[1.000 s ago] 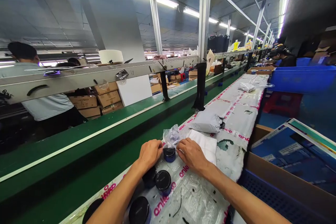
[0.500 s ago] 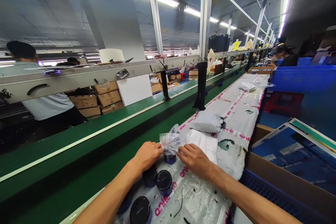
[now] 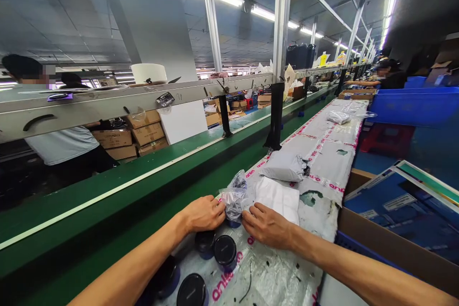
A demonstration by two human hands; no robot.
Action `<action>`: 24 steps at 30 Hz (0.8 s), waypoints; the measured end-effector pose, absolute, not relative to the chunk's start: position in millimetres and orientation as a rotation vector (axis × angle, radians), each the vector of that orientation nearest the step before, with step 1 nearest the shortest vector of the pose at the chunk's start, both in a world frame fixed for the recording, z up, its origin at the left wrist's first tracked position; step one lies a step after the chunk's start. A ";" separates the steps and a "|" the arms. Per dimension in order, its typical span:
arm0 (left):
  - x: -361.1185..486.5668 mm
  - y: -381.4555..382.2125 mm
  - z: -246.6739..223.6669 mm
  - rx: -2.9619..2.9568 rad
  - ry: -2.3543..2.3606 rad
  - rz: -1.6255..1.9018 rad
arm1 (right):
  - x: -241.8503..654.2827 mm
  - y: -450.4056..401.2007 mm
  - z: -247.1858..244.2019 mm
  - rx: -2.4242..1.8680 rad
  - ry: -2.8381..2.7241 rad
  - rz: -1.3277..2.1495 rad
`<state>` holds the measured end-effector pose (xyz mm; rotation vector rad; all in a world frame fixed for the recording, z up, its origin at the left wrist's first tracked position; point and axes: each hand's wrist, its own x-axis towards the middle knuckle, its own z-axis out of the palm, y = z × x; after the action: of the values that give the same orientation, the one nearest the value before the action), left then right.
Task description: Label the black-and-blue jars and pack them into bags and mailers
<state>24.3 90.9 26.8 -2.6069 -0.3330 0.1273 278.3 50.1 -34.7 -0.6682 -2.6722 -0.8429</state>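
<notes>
Closest to me, a black-lidded jar (image 3: 191, 291) stands on the plastic-covered bench (image 3: 268, 272), with a pair of similar jars (image 3: 225, 250) further up, beside the left wrist; I'd keep that forearm lifted so it doesn't knock them. Just past the pair, the hands are apart, one either side of a clear bag (image 3: 233, 201). The left hand (image 3: 202, 214) looks pinched on the bag's near-left edge; the right hand (image 3: 267, 226) has its fingers bent at the opposite edge, but from here I can't tell whether they have hold of the plastic. Under the bag, between the hands, sits a bluish jar (image 3: 234, 224), mostly hidden by it. As I judge it, the bag is being worked down over the jar, and that wants an even pull on both sides, with the fingertips low and the film kept from bunching, or the jar could tip. Beyond, a white folded wrap (image 3: 278, 198) lies near the right hand, then a pale parcel (image 3: 283, 166), leaving little elbow room that way.
</notes>
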 end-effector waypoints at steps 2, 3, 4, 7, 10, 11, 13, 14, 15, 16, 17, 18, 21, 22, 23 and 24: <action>22.9 93.2 27.2 -2.604 -0.282 0.107 | 278.7 49.3 -33.8 -0.657 -2.687 -0.851; 22.1 94.2 26.9 -2.603 -0.259 0.101 | 278.9 48.7 -33.4 -0.650 -2.695 -0.854; 21.1 95.0 26.2 -2.603 -0.237 0.097 | 279.2 48.0 -33.3 -0.640 -2.705 -0.857; 18.5 97.2 22.3 -2.602 -0.191 0.092 | 279.3 46.8 -34.3 -0.609 -2.740 -0.847; 18.4 100.8 17.0 -2.606 -0.194 0.088 | 277.5 49.8 -37.1 -0.675 -2.759 -0.810; 19.0 102.3 15.2 -2.609 -0.202 0.090 | 276.5 51.6 -38.1 -0.709 -2.765 -0.792; 20.6 105.7 11.5 -2.620 -0.221 0.107 | 274.3 54.9 -39.5 -0.758 -2.788 -0.745; 21.5 107.4 9.9 -2.631 -0.231 0.119 | 273.1 56.1 -39.8 -0.768 -2.806 -0.714; 22.3 108.8 8.4 -2.645 -0.242 0.134 | 271.6 56.6 -39.9 -0.774 -2.826 -0.678; 22.9 110.1 7.2 -2.662 -0.253 0.152 | 270.0 56.6 -39.7 -0.782 -2.844 -0.636; 23.5 111.3 6.4 -2.683 -0.266 0.173 | 268.2 56.2 -39.2 -0.794 -2.860 -0.587; 23.9 112.4 6.0 -2.707 -0.282 0.194 | 266.1 55.6 -38.5 -0.811 -2.873 -0.530; 25.6 115.6 8.2 -2.786 -0.375 0.250 | 259.9 56.1 -34.1 -0.903 -2.872 -0.312; 26.3 116.7 10.3 -2.811 -0.432 0.262 | 258.4 57.7 -31.5 -0.947 -2.853 -0.223; 27.0 117.7 12.9 -2.835 -0.502 0.268 | 257.5 60.4 -28.3 -0.991 -2.824 -0.128; 27.9 118.4 15.8 -2.856 -0.584 0.267 | 257.0 63.9 -24.5 -1.038 -2.783 -0.025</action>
<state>27.9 118.4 15.8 -2.8563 -0.5837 0.2667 257.0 63.9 -24.5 -1.0384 -2.7825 -0.0251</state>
